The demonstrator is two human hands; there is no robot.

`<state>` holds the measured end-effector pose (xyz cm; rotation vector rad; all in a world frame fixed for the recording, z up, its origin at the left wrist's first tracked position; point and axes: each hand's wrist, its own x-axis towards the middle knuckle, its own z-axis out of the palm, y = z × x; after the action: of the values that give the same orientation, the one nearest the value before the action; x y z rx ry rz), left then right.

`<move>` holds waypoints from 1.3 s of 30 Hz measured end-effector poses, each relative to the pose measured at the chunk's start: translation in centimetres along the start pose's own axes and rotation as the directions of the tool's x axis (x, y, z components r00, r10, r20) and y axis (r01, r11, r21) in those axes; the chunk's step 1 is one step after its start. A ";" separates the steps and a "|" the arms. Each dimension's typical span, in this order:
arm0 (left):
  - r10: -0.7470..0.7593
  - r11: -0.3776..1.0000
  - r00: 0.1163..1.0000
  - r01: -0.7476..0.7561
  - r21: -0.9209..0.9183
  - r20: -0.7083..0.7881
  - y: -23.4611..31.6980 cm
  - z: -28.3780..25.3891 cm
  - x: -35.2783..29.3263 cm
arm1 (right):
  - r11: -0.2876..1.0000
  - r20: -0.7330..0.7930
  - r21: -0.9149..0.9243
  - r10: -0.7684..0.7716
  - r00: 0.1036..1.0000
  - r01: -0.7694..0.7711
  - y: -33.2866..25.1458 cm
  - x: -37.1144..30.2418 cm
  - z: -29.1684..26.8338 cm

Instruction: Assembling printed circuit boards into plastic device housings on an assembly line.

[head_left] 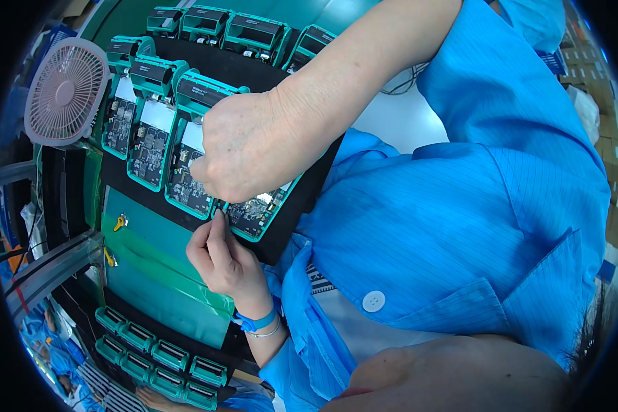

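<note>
Left hand (228, 261), fingertips together, meets the circuit board (253, 221); right hand (244, 147), twelve o'clock of it, curled—grip cannot be told. Apparently fine board work—next move needs steadiness.

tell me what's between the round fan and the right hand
Three green-framed circuit boards lie side by side between the fan and the right hand, in the head view.
</note>
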<state>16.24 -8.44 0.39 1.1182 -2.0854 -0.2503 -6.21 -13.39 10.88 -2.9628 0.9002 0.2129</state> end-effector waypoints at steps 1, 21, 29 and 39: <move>0.007 1.000 1.000 -0.007 0.006 0.001 0.0 0.1 0.0 | 1.000 -0.021 0.002 -0.003 1.000 0.003 0.1 0.0 0.3; 0.244 0.965 0.967 -0.250 0.076 0.079 -0.9 -0.3 0.6 | 1.000 -0.051 -0.017 -0.001 0.999 0.000 -0.4 0.2 -0.2; 0.234 0.972 0.972 -0.234 -0.001 0.015 -1.7 0.0 0.4 | 0.991 0.005 -0.046 0.124 0.992 -0.124 0.0 -0.9 -1.4; -0.479 0.826 0.866 0.501 -0.259 0.145 -7.8 -3.8 2.3 | 0.373 0.152 0.826 0.572 0.806 -0.422 2.0 -17.5 2.0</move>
<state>23.07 -14.31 0.53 1.4607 -1.7093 -0.8313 -21.91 -5.26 11.37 -1.7439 1.4037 -0.3776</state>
